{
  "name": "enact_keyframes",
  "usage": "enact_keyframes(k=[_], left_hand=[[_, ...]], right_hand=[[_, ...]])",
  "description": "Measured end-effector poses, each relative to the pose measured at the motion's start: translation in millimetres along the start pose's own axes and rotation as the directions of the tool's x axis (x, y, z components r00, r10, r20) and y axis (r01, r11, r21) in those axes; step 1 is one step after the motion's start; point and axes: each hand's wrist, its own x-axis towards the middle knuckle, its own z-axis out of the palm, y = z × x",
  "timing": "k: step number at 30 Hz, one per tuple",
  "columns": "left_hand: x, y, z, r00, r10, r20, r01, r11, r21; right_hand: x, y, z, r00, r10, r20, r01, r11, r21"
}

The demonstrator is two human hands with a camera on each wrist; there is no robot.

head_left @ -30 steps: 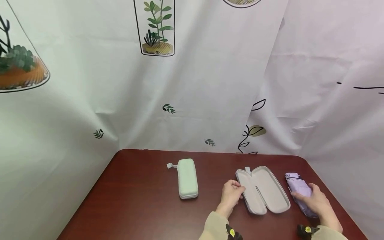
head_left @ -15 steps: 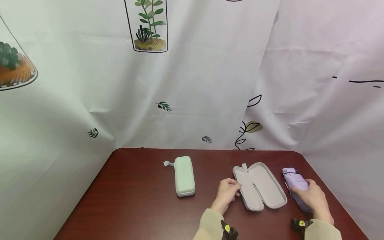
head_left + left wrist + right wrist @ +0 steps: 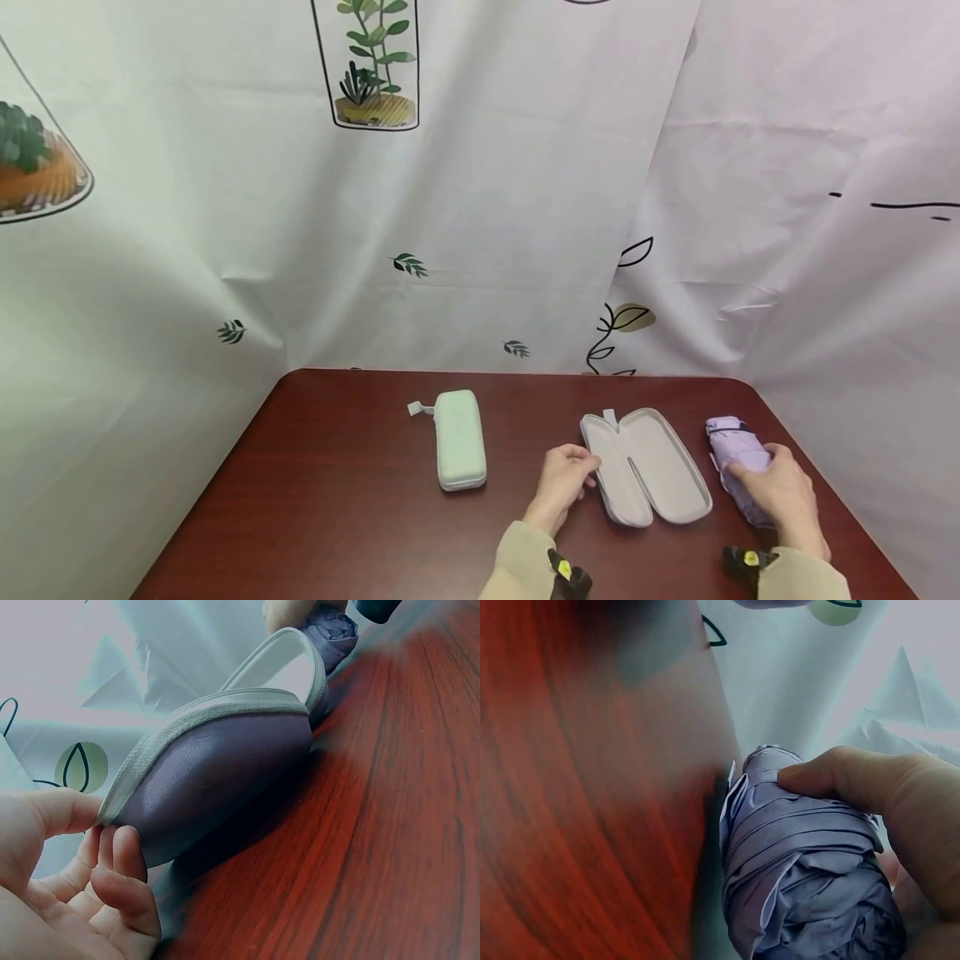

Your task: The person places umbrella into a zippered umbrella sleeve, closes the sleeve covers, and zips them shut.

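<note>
On the right of the worktop (image 3: 330, 517), left hand (image 3: 562, 482) pinches the rim of the open case (image 3: 666, 467), right hand (image 3: 784, 497) grips the purple bundle (image 3: 737, 448) beside it; a hard tug could tip the case, a slack hold loosen the bundle's folds. Left wrist view gives the case's purple outside, mostly lost from head view, which alone catches the closed green case (image 3: 461, 440).
</note>
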Motion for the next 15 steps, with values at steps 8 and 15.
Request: enact_keyframes(k=[8,15], left_hand=[[1.2,-0.3,0.4,1.0,0.003,-0.012,-0.003,0.999,-0.032],[2.9,0.1,2.3,1.0,0.01,-0.009,-0.011,0.999,-0.041]], right_hand=[[-6.6,-24.7,-5.4,0.998,-0.065,-0.015,0.066,0.996,0.066],[-11.2,-50.8,-8.6,0.984,-0.173,0.031,0.17,0.982,0.078]])
